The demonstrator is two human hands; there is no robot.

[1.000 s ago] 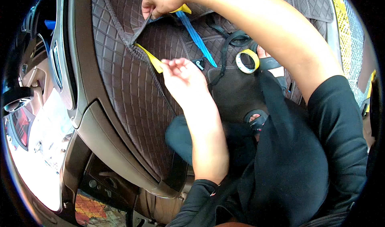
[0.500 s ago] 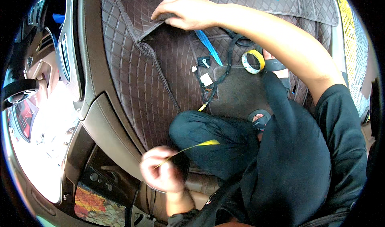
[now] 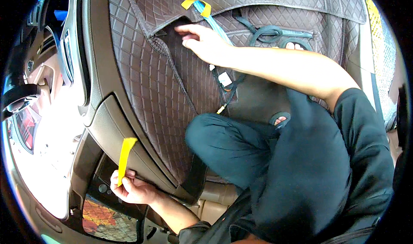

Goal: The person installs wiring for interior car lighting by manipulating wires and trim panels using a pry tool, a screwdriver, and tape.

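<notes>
At the lower left, my left hand pinches a short strip of yellow tape that stands up from its fingers beside the beige door panel. My right hand reaches in from the right over the brown quilted floor mat, its fingers stretched out beside a dark gap under a lifted mat edge. Nothing shows in those fingers. Just above, another yellow tape piece lies across a blue strip. A dark cable with a white tag runs below my right forearm, partly hidden by it.
A looped dark hose or strap lies on the mat beyond my right forearm. The beige door panel borders the left side. My bent knee rests near the cable's yellowish end. Yellow netting-like material lines the far right.
My left hand moved left and down, turning the tape strip upright. My right hand came off the mat edge toward me, uncovering the taped blue strip; its forearm now hides the tape roll.
</notes>
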